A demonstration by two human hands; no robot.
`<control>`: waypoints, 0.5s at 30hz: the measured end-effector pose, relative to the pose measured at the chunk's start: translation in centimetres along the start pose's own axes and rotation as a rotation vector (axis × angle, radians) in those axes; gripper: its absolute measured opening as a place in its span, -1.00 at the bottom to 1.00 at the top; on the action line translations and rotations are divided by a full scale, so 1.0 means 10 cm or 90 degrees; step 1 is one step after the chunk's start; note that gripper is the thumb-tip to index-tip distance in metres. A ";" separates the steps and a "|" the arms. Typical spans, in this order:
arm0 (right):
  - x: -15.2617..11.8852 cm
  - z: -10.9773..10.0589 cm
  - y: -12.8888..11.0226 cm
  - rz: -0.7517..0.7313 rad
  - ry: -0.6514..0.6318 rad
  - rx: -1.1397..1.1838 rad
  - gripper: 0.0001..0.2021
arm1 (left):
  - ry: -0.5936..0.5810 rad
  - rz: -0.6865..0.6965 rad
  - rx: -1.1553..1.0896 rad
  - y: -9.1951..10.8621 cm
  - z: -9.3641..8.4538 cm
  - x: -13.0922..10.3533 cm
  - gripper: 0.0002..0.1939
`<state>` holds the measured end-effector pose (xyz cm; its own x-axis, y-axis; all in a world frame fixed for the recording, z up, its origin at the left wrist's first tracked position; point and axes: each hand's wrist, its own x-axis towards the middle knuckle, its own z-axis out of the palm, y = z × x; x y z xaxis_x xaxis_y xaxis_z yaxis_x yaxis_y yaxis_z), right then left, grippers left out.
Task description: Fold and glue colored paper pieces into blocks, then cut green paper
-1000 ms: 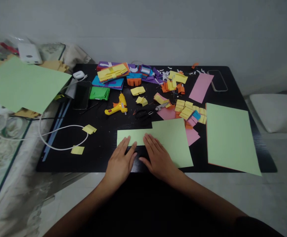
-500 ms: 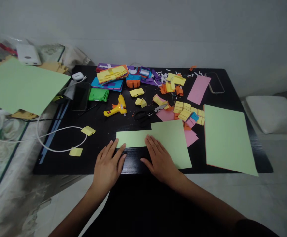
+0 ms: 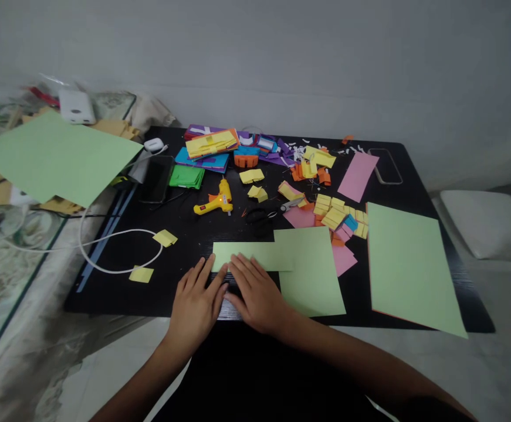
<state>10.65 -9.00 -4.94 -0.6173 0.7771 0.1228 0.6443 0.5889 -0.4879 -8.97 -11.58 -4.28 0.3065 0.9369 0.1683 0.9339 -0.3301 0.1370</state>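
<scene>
A pale green paper strip [image 3: 264,256] lies flat near the table's front edge, its right end overlapping a larger green sheet [image 3: 312,287]. My left hand [image 3: 197,299] rests with fingers spread at the strip's left end, fingertips on its lower left corner. Flat across the strip's left half lie the fingers of my right hand [image 3: 257,293], thumb stretched toward my left hand. Neither hand grips anything. Beyond the strip are black-handled scissors [image 3: 266,214] and a yellow glue gun [image 3: 215,199].
Folded yellow paper pieces [image 3: 332,214] and a pink sheet [image 3: 358,176] lie to the right, near a stack of green sheets [image 3: 413,269]. A white cable [image 3: 105,234] loops at the left. Colored paper bundles [image 3: 211,143] and scraps line the back, beside a phone [image 3: 156,179].
My right hand has slid left along the strip, closer to my left hand, uncovering the strip's right end. My left hand stays at the left end. The view has shifted slightly.
</scene>
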 end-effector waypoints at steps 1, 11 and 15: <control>0.04 0.02 -0.02 0.001 0.000 0.002 -0.40 | 0.001 0.002 -0.001 0.00 0.00 0.00 -0.58; -0.23 -0.14 0.15 0.054 0.029 -0.014 -0.48 | 0.010 -0.006 0.012 0.02 0.03 -0.01 -0.61; -0.42 -0.23 0.29 0.082 0.046 -0.050 -0.47 | 0.013 -0.007 0.014 0.02 0.02 -0.01 -0.61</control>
<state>16.14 -10.10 -4.87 -0.4959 0.8591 0.1268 0.7509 0.4975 -0.4343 -8.78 -11.66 -4.49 0.2920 0.9379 0.1872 0.9412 -0.3166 0.1179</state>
